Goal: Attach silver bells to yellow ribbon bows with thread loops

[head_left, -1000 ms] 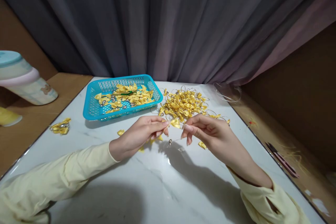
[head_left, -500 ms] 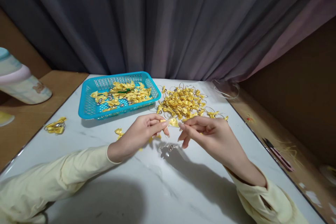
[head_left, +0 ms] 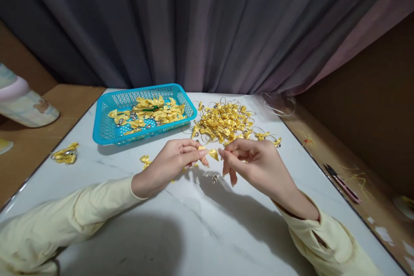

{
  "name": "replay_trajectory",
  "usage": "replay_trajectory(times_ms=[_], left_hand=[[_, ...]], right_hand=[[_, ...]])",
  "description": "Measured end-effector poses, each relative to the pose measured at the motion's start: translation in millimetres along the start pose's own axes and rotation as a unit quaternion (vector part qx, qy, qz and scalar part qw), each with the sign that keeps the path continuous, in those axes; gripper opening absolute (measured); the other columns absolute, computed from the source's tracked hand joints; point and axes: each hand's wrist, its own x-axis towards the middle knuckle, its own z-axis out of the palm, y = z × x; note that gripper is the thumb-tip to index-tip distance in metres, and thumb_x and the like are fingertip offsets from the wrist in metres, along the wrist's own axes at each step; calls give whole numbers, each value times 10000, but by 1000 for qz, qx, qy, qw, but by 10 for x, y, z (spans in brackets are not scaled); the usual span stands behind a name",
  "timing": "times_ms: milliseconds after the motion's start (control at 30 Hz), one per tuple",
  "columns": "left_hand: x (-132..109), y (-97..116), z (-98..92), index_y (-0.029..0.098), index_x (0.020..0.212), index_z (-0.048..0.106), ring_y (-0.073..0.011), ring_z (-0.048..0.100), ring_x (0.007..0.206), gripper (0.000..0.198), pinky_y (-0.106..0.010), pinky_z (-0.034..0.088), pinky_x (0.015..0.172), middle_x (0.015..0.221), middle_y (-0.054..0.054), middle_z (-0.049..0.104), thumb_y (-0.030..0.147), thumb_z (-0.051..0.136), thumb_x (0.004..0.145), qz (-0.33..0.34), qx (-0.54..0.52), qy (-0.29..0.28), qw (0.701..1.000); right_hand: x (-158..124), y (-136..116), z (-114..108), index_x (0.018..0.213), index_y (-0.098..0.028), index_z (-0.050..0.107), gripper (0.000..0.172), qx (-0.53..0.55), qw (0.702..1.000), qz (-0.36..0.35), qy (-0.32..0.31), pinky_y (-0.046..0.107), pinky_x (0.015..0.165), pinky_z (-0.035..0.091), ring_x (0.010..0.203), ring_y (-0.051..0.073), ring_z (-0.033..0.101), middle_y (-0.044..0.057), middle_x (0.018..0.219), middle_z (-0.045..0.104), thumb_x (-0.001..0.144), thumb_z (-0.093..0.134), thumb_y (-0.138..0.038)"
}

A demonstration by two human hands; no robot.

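My left hand (head_left: 176, 159) pinches a small yellow ribbon bow (head_left: 213, 154) between thumb and fingertips, above the white table. Close against the bow's right end, my right hand (head_left: 255, 161) is closed in a pinch; whatever thin thing it grips is too small to make out. Below the two hands a little silver bell (head_left: 214, 179) shows, and how it joins the bow is unclear. Just behind lies a heap of yellow bows (head_left: 224, 120) with bells and thin cord loops. Another yellow bow (head_left: 145, 161) rests beside my left hand, with more partly hidden under it.
A blue plastic basket (head_left: 97, 131) holding yellow bows with bells stands at the back left. Several bows lie bunched together (head_left: 65, 154) near the left edge. Scissor-like snips (head_left: 343, 184) lie to the right, a pale bottle (head_left: 29, 101) at the left. A curtain (head_left: 194, 26) hangs behind.
My right fingertips have drawn slightly away from the bow, which now shows tilted between the hands. The bell has shifted a little right and up. The whole view has moved slightly.
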Motion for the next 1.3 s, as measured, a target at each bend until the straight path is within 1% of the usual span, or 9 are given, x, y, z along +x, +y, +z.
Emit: replay_trajectory(times_ms=[333, 533, 733, 933, 1300], left_hand=[[-9, 27, 14, 132, 718, 619, -75, 411, 562, 208, -191, 296, 497, 683, 7, 607, 326, 612, 793, -12, 3, -11, 1000], [-23, 18, 21, 133, 717, 616, -81, 412, 566, 202, -200, 299, 500, 699, -6, 625, 321, 609, 790, -15, 16, -10, 1000], [-37, 17, 23, 137, 723, 610, -84, 406, 564, 199, -202, 295, 496, 699, -7, 633, 323, 608, 794, -17, 18, -12, 1000], [-28, 11, 18, 140, 742, 606, -90, 426, 581, 210, -204, 312, 507, 717, -18, 649, 343, 610, 798, -14, 15, -13, 1000], [-34, -18, 22, 140, 767, 603, -85, 412, 556, 226, -205, 288, 488, 715, -19, 649, 364, 629, 784, -23, 6, -18, 1000]], right_hand=[[17, 9, 4, 579, -148, 571, 170, 8, 1000, 15, -4, 154, 377, 394, 332, 73, 546, -19, 454, 622, 729, 529, -80], [33, -3, 9, 568, -145, 566, 169, 28, 999, 40, -8, 148, 366, 394, 323, 72, 544, -22, 454, 618, 720, 535, -78], [35, -15, 11, 555, -147, 560, 174, 30, 998, 50, -11, 147, 367, 395, 325, 69, 539, -22, 449, 617, 708, 531, -70], [25, 4, 13, 567, -151, 559, 155, 36, 998, 51, -13, 151, 376, 405, 329, 70, 542, -22, 458, 623, 700, 527, -78], [25, -15, 17, 558, -152, 547, 165, 39, 997, 59, -13, 140, 375, 404, 328, 61, 535, -28, 457, 619, 690, 511, -60]])
